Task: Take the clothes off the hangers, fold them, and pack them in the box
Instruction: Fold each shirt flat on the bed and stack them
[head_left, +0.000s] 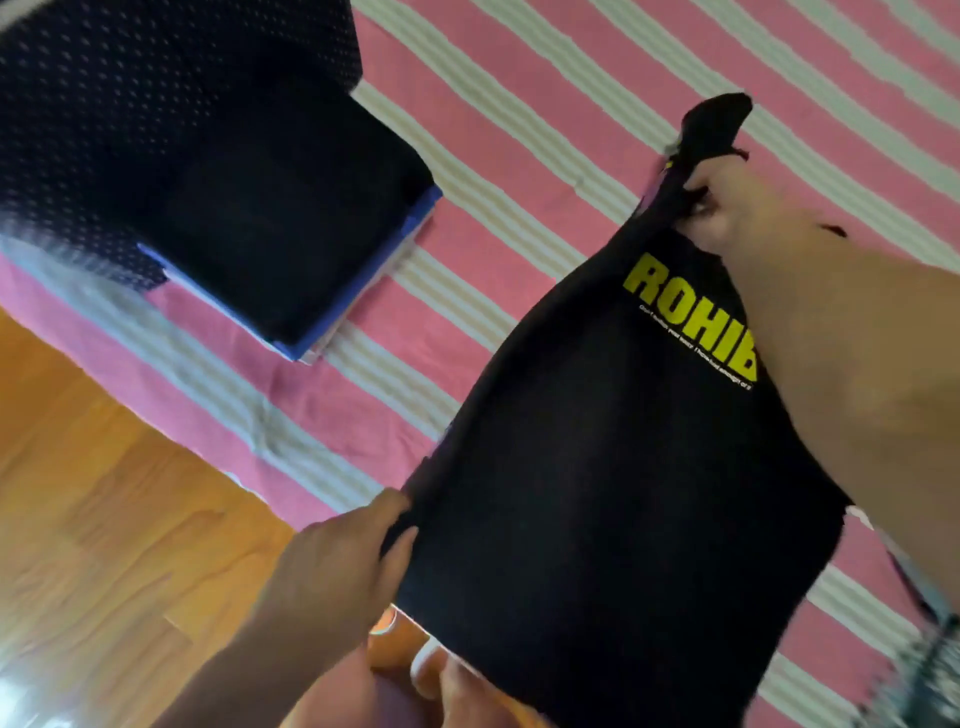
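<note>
While seemingly pinched: shirt (597, 467) between hands.

A: Black T-shirt (597, 467)?
B: Matt knit cloth, smooth; yellow print on it looks flat, slightly rubbery.
A: Bedsheet (519, 156) under the shirt?
B: Woven cotton-like cloth, pink and pale stripes, matt, a bit wrinkled.
A: Left of the shirt, the box (363, 270)?
B: Blue edges, stiff, maybe card or plastic, can't tell. Dark matt cloth inside.
A: Dotted garment (130, 104) beyond the box?
B: Navy cloth, fine dots, matt.
A: Floor (104, 493) below the sheet edge?
B: Wood, orange-brown, glossy sheen.
</note>
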